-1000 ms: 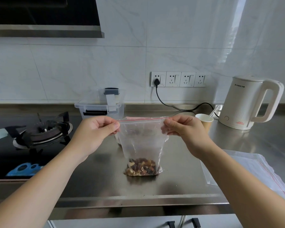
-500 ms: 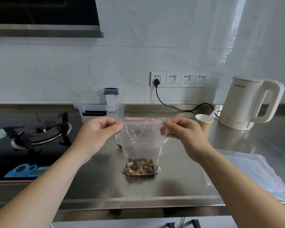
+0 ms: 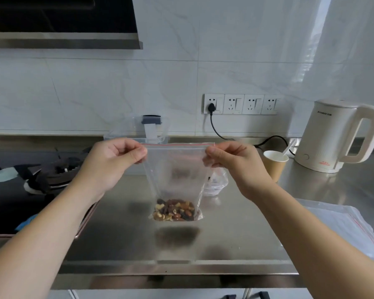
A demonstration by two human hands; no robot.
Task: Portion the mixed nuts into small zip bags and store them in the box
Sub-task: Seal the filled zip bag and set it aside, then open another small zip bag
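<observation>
A small clear zip bag [image 3: 175, 169] with a red seal line hangs upright above the steel counter [image 3: 235, 223]. Mixed nuts [image 3: 174, 210] fill its bottom. My left hand [image 3: 115, 162] pinches the bag's top left corner and my right hand [image 3: 233, 162] pinches the top right corner, stretching the seal flat between them. Behind the bag stands the clear plastic storage box [image 3: 138, 130] with its lid and grey latch. Another clear bag with dark contents [image 3: 216, 182] lies on the counter behind my right hand, mostly hidden.
A paper cup [image 3: 275, 165] with a white spoon stands by the cream electric kettle [image 3: 337, 134] at back right. Spare zip bags [image 3: 343, 231] lie on the counter at right. A gas hob [image 3: 37, 175] occupies the left. A black cord [image 3: 225, 134] runs from the wall sockets.
Both hands have lifted the bag a little, so its base with the nuts now hangs above the counter. The grip on both top corners is unchanged.
</observation>
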